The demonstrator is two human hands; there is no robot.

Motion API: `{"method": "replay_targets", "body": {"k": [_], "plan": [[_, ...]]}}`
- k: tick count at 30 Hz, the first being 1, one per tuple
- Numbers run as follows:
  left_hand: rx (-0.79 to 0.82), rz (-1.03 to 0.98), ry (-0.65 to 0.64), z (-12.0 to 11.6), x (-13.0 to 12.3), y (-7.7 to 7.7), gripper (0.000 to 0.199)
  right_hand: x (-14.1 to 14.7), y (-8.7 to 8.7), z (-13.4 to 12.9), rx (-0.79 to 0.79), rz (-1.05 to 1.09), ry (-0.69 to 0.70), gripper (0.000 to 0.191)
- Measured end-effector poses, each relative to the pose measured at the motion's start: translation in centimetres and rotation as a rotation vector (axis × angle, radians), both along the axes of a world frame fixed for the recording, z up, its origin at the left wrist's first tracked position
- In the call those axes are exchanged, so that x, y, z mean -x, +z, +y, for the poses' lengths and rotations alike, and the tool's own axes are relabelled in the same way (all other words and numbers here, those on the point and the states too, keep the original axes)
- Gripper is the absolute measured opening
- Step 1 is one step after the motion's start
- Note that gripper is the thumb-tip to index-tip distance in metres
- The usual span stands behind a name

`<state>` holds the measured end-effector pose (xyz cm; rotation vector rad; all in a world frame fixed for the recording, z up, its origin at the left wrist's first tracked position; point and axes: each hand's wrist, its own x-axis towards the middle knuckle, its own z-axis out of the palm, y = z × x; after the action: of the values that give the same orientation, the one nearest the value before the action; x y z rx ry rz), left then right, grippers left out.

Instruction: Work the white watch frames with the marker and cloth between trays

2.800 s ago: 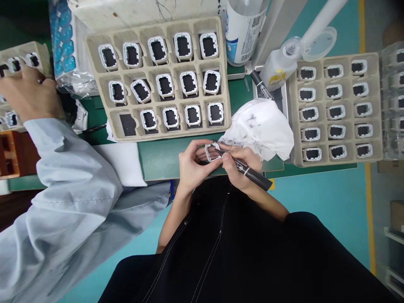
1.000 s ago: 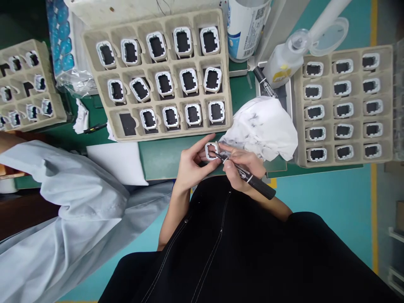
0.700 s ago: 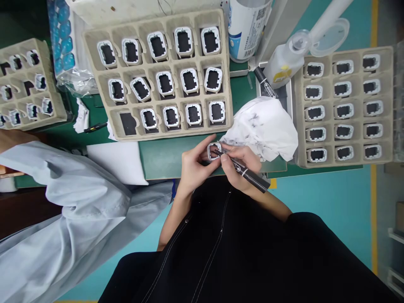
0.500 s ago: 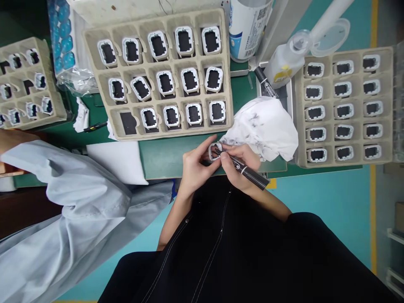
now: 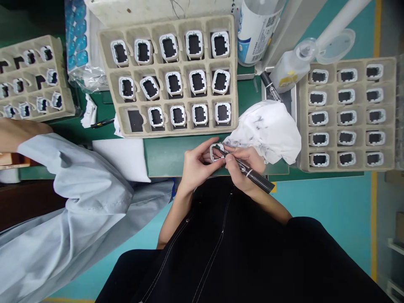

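Between the thumb and fingers of my left hand point(image 5: 196, 166) is a small white square frame with rounded corners point(image 5: 211, 152), like a watch case. My right hand point(image 5: 241, 168) is closed round a black marker pen point(image 5: 257, 180). The pen's tip meets the right inner edge of the frame; whether it touches is too small to tell. My right fingertips sit close against the frame's right side. Just beyond my hands stands a pulp tray point(image 5: 170, 135) of similar white frames, with one compartment at its near left corner holding only a dark pad.
A crumpled, ink-marked white cloth point(image 5: 271, 130) lies right of my hands. Another marker point(image 5: 269, 86), a squeeze bottle point(image 5: 288, 71) and a larger bottle point(image 5: 257, 33) stand beyond it. A second full tray point(image 5: 303, 143) is at right. On the left, a co-worker's sleeve point(image 5: 85, 176) reaches near a white foam sheet point(image 5: 123, 158).
The whole view has shifted slightly, moving the trays rightward in the picture. The marker's tip has gone from the frame's upper middle towards its right inner edge. Both grips stay the same.
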<state>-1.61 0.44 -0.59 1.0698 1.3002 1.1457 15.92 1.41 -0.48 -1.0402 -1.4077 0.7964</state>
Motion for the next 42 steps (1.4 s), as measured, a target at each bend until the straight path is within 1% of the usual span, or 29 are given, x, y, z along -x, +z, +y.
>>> {"method": "replay_targets", "body": {"k": [4,8,11,14,16,17,19,21,23,24,26,29,32,35,39,40,42], "plan": [[0.024,-0.046,-0.006,0.1,0.0,0.3,0.075,0.0,0.0,0.0,0.0,0.029,0.002,0.015],[0.01,-0.067,-0.015,0.2,0.0,0.1,0.075,-0.2,0.0,-0.1,0.039,0.037,0.018,0.016],[-0.006,-0.062,-0.039,0.1,0.1,0.2,0.076,-0.3,-0.3,-0.2,0.027,0.073,0.013,0.015],[-0.034,-0.062,-0.029,-0.4,0.8,1.0,0.077,-0.6,-0.8,-0.2,-0.036,0.144,-0.018,0.014],[-0.066,-0.045,0.027,-0.6,1.9,1.8,0.078,-0.8,-1.3,-0.2,-0.076,0.185,-0.043,0.013],[-0.095,-0.024,0.075,-0.7,2.7,2.3,0.077,-1.0,-1.5,-0.1,-0.087,0.198,-0.045,0.014],[-0.173,0.055,0.209,-0.5,4.8,3.4,0.071,-1.2,-1.8,0.0,-0.083,0.204,-0.044,0.018],[-0.262,0.185,0.365,0.2,7.6,4.4,0.066,-1.4,-2.0,0.0,-0.063,0.194,-0.031,0.021],[-0.319,0.354,0.489,1.3,10.8,5.0,0.064,-1.5,-2.0,0.1,-0.056,0.195,-0.019,0.023],[-0.328,0.439,0.524,1.9,12.4,5.1,0.064,-1.5,-2.0,0.1,-0.058,0.201,-0.013,0.022],[-0.309,0.581,0.523,3.1,15.3,5.0,0.064,-1.5,-1.9,0.1,-0.066,0.216,-0.005,0.02],[-0.242,0.773,0.396,4.1,18.0,4.6,0.058,-1.4,-1.9,0.2,-0.084,0.231,0.006,0.017],[-0.225,0.954,0.284,4.1,18.7,4.4,0.053,-1.4,-1.8,0.2,-0.084,0.209,0.006,0.017],[-0.255,1.064,0.26,3.7,18.7,4.3,0.056,-1.5,-1.8,0.0,-0.07,0.174,-0.008,0.016],[-0.232,1.114,0.286,3.2,19.0,3.8,0.059,-1.6,-1.8,-0.1,-0.061,0.163,-0.02,0.016],[-0.226,1.113,0.309,3.1,19.0,3.7,0.059,-1.6,-1.8,-0.1,-0.061,0.17,-0.018,0.017],[-0.243,1.1,0.394,3.0,18.6,3.6,0.055,-1.6,-1.9,-0.1,-0.066,0.186,-0.009,0.017]]}}
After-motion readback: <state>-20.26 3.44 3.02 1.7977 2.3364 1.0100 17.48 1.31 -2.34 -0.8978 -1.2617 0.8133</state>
